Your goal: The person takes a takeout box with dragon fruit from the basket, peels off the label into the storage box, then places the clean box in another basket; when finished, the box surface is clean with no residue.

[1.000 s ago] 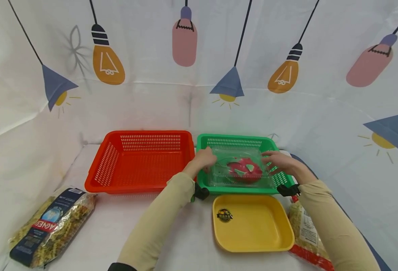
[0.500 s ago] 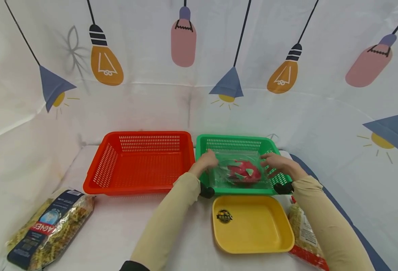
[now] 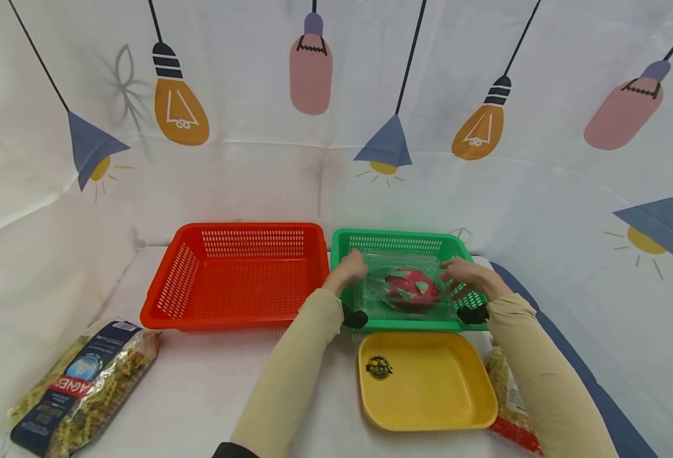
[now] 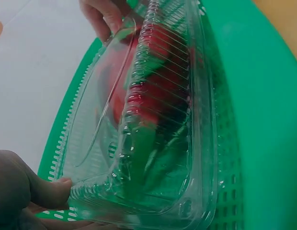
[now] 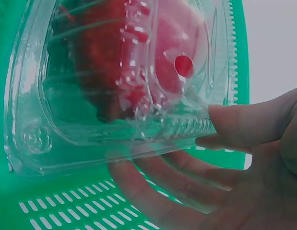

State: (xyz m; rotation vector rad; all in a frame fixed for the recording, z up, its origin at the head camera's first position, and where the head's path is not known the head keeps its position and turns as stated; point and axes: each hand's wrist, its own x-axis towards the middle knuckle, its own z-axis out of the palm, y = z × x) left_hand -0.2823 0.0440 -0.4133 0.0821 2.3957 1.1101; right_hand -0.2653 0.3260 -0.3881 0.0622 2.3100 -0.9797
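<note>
A clear plastic clamshell box [image 3: 379, 308] sits within the green basket [image 3: 396, 235] in the head view. Inside the box lies a red dragon fruit [image 3: 413, 289] with green-tipped scales. My left hand [image 3: 348, 270] holds the box's left end; in the left wrist view its thumb presses the lid's side while the fingers reach under the rim. At the opposite end, my right hand [image 3: 469, 276] grips the box, its thumb [image 5: 234, 122] on the lid edge and its fingers below the rim. Whether the box touches the basket floor is hard to tell.
A red basket [image 3: 245, 283] stands left of the green one. In front is a yellow tray [image 3: 428, 381] with a dark label. One pasta bag [image 3: 84, 388] lies at the far left; another bag [image 3: 511, 401] is partly under the right sleeve. A patterned cloth [image 3: 245, 178] hangs behind.
The box with the dragon fruit has sunk slightly deeper into the green basket. Both hands stay at its ends, and the forearms have shifted a little inward.
</note>
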